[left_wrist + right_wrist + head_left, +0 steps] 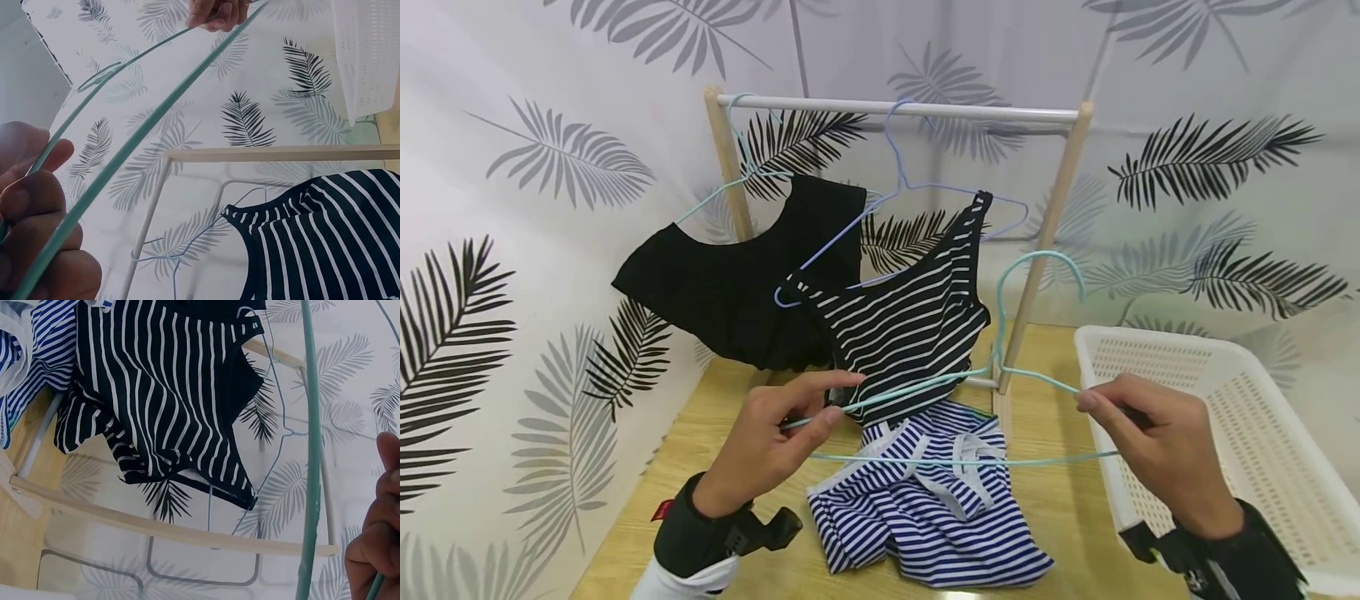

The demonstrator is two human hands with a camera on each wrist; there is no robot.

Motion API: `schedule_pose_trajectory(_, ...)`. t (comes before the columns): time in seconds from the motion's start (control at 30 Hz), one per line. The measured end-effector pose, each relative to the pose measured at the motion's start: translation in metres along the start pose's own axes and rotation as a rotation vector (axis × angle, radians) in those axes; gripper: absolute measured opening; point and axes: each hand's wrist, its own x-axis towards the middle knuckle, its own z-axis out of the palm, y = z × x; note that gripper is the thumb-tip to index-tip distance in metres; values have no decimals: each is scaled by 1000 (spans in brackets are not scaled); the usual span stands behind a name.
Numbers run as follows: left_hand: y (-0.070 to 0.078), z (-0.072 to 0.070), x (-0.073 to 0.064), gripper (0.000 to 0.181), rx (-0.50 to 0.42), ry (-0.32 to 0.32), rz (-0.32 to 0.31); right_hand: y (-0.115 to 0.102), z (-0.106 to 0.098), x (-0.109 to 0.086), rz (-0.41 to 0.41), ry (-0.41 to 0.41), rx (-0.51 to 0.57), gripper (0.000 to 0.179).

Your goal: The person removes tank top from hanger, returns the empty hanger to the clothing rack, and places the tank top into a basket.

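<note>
A light-green clothes hanger (999, 325) with no garment on it spans the space between both hands, its hook pointing up. My left hand (775, 442) pinches its left end between thumb and fingers, and my right hand (1165, 442) grips its right end. In the left wrist view, the hanger's green bar (131, 147) runs from the near fingers to the other hand. Below it, a blue-and-white striped garment (940, 533) lies loosely folded on the wooden table, its pale neckline showing behind the hanger's bottom bar.
Behind stands a small clothes rack with a metal rail (850, 107) and wooden posts (1052, 225). A black top (722, 283) hangs from a green hanger, and a black-and-white striped tank top (910, 333) from a blue one. A white basket (1150, 358) stands at right.
</note>
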Motion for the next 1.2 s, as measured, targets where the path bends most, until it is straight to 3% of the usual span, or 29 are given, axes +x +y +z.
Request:
schedule_pose_trajectory(0.23,5,-8,-3,20,40,1,-67,8,7,10,-36,-31,17,4)
schedule_pose_trajectory(0.33,6,-14,-3,20,61,-2,-72,9,11,19,-59,-36,52,10)
schedule_pose_trajectory(0.47,7,-21,-4,20,88,26,-49,10,15,29,-88,-71,90,11)
schedule_pose_trajectory(0.53,8,-24,-4,19,108,54,-32,10,16,34,-91,-95,83,2)
schedule_pose_trajectory(0.7,12,-35,-4,12,146,119,14,11,14,50,-59,-128,43,22)
schedule_pose_trajectory(0.77,12,-38,-4,10,168,149,26,13,12,58,-21,-126,28,25)
schedule_pose_trajectory(0.9,11,-45,-3,7,215,202,42,23,4,76,131,-128,15,24)
schedule_pose_trajectory(1.07,12,-53,-2,11,262,216,25,42,-5,97,338,-162,45,33)
schedule_pose_trajectory(1.2,13,-60,4,11,303,239,18,58,0,119,435,-208,4,45)
